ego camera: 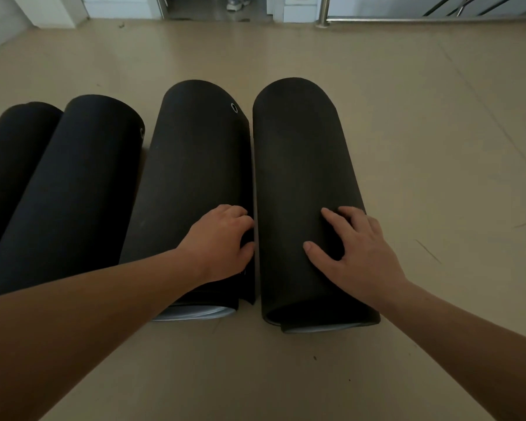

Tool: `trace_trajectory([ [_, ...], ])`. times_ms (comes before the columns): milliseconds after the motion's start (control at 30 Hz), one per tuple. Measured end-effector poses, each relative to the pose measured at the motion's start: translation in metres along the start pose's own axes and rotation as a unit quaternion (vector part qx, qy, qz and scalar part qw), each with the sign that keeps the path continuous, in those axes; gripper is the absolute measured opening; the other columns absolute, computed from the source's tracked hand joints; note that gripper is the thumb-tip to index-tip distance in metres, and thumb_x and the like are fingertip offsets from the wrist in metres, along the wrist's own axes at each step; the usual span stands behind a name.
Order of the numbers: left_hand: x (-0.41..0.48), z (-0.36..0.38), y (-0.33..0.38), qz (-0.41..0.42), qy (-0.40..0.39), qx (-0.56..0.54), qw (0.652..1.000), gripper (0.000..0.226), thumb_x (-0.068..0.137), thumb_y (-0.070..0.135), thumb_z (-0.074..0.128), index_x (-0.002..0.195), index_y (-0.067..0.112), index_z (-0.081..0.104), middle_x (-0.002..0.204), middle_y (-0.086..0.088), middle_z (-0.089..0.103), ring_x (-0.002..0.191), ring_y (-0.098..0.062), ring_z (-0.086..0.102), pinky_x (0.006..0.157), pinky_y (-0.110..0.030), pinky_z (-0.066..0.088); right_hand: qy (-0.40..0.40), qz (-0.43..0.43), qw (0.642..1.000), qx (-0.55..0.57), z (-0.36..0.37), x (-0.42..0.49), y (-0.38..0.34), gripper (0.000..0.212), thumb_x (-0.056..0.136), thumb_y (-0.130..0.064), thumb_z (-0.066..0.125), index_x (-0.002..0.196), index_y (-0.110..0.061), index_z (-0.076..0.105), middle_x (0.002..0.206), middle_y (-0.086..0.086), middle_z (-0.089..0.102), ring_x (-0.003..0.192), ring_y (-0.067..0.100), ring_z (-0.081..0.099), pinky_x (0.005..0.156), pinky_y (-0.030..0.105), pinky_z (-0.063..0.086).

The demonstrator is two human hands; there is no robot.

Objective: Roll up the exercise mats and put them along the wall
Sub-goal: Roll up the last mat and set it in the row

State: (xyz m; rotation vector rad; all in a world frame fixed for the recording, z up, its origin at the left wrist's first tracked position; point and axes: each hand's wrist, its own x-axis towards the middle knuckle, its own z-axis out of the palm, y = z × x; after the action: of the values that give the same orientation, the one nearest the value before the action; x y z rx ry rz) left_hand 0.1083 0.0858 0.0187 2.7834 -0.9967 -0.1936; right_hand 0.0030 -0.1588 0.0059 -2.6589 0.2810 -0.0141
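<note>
Several black rolled exercise mats lie side by side on the floor, their long axes pointing away from me. My left hand (pixel 222 241) lies on the near end of the second roll from the right (pixel 192 165), with its fingers bent over that roll's loose right edge into the gap between the rolls. My right hand (pixel 353 250) rests flat on the rightmost roll (pixel 301 153), fingers spread and thumb out to the left. Two more rolls, one (pixel 73 189) beside the other (pixel 9 153), lie at the left. White inner layers show at the near ends of the two right rolls.
Tan floor (pixel 438 147) stretches to the right and behind the rolls. A white wall base and doorway run along the far edge, where someone's shoe (pixel 235 3) shows. A metal railing post (pixel 324 13) stands at the far right.
</note>
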Motion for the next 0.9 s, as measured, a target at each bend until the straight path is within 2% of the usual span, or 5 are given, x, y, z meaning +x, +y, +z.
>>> trace_trajectory([
  [233,0.002,0.0,0.007,0.02,-0.009,0.001,1.0,0.044,0.103,0.04,0.056,0.144,0.023,0.056,0.149,0.002,0.052,0.14,-0.016,0.043,0.113,-0.03,0.034,0.016,0.035,0.999,-0.001,-0.018,0.002,0.016,0.074,0.086,-0.078,0.054,0.148,-0.04,0.042,0.142,-0.013,0.038,0.134,0.014,0.036,0.102,0.037,0.044],
  [433,0.008,0.002,0.019,0.034,-0.015,0.003,0.999,0.044,0.102,0.041,0.056,0.144,0.026,0.057,0.145,0.004,0.054,0.137,-0.014,0.045,0.115,-0.032,0.037,0.001,0.04,0.999,0.026,-0.021,-0.003,0.023,0.085,0.084,-0.081,0.054,0.155,-0.037,0.035,0.151,-0.012,0.036,0.14,0.014,0.034,0.111,0.037,0.039],
  [567,0.009,0.001,0.022,0.038,-0.016,0.005,0.999,0.045,0.102,0.041,0.056,0.145,0.025,0.055,0.145,0.003,0.054,0.137,-0.015,0.045,0.114,-0.032,0.037,0.058,0.038,0.997,0.017,-0.03,-0.004,0.026,0.086,0.089,-0.08,0.047,0.159,-0.035,0.027,0.159,-0.008,0.029,0.145,0.016,0.031,0.113,0.045,0.043],
  [767,0.009,0.002,0.026,0.039,-0.017,0.012,0.999,0.046,0.102,0.04,0.056,0.146,0.025,0.054,0.148,0.003,0.052,0.139,-0.015,0.043,0.114,-0.031,0.035,0.008,0.012,1.0,-0.002,-0.033,-0.007,0.025,0.072,0.089,-0.074,0.051,0.149,-0.035,0.046,0.141,-0.012,0.045,0.131,0.013,0.045,0.102,0.033,0.045],
  [900,0.01,0.004,0.029,0.047,-0.016,0.015,0.999,0.046,0.102,0.042,0.055,0.146,0.025,0.054,0.149,0.004,0.052,0.139,-0.015,0.044,0.114,-0.031,0.037,0.031,0.022,0.999,-0.006,-0.036,-0.009,0.032,0.066,0.092,-0.07,0.054,0.147,-0.034,0.048,0.141,-0.014,0.047,0.13,0.01,0.046,0.099,0.031,0.046],
])
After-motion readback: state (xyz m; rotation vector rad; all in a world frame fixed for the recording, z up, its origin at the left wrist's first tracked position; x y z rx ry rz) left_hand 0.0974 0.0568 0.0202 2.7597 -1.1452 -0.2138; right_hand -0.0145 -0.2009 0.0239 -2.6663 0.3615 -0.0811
